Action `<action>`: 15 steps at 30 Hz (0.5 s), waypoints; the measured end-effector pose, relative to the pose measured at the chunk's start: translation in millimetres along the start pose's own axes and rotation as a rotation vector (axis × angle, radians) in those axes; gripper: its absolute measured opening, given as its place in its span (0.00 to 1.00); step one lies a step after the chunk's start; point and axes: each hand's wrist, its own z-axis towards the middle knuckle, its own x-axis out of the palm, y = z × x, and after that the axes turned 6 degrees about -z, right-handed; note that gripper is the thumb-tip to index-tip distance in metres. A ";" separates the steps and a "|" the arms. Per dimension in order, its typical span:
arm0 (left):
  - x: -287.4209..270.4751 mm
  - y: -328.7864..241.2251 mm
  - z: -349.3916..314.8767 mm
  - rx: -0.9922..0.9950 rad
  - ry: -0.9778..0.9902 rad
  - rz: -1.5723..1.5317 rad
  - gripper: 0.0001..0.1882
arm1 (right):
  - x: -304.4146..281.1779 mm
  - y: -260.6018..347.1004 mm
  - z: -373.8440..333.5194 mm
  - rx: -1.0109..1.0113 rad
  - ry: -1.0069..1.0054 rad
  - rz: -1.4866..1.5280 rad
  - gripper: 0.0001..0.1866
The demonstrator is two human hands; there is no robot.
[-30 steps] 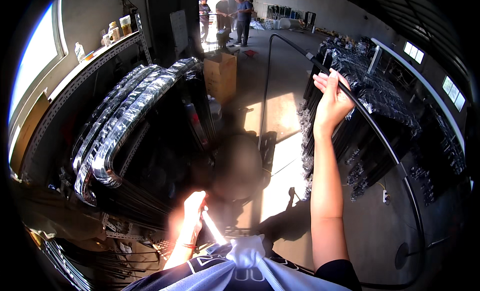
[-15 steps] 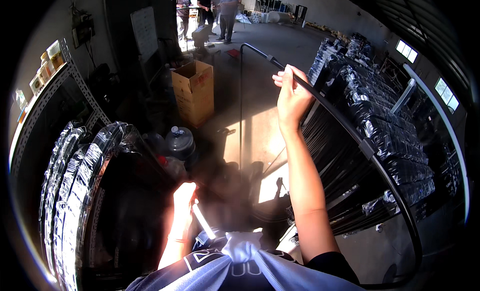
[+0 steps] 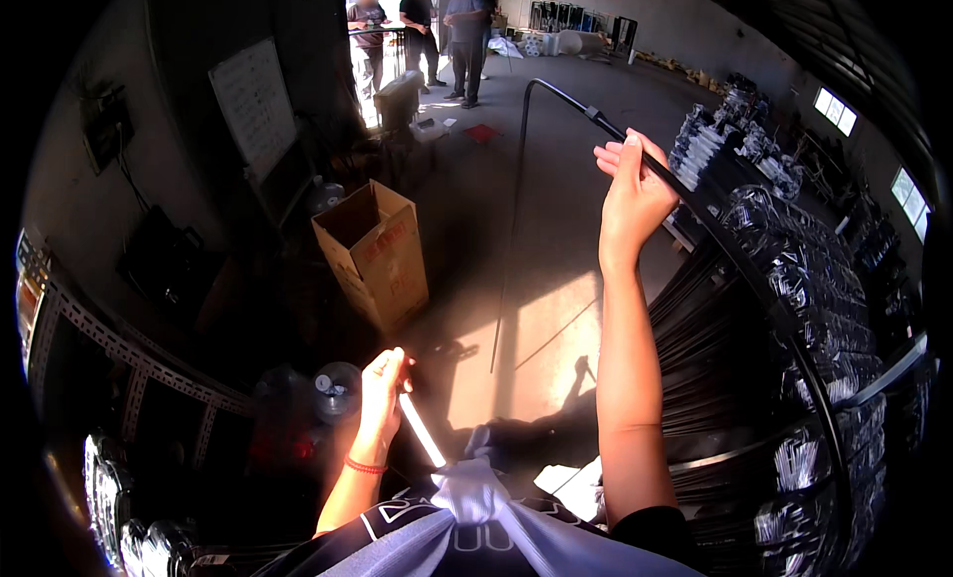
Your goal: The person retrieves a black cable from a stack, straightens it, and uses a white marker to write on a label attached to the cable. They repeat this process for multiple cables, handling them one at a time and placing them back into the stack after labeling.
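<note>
My right hand is raised at centre right, closed round a long black bent tube. The tube has a darker collar near its far bend. From that bend a thin leg hangs toward the floor, and the near part curves down past my right arm. My left hand is low at centre left, its fingers curled round a short, brightly lit white rod. The rod slants down toward my chest. A red bracelet circles my left wrist.
An open cardboard box stands ahead left, with a clear water jug nearer me. Perforated metal shelving lines the left. Stacked black tubes and plastic-wrapped bundles fill the right. Several people stand by the bright doorway.
My view has shifted, so the box and jug sit lower and the wrapped rolls at left have dropped toward the lower edge. Both hands keep their holds and appear farther right.
</note>
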 end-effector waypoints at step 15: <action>6.2 121.6 401.4 -0.360 -0.615 -0.300 0.23 | 158.3 -429.4 285.1 -0.003 0.050 0.030 0.11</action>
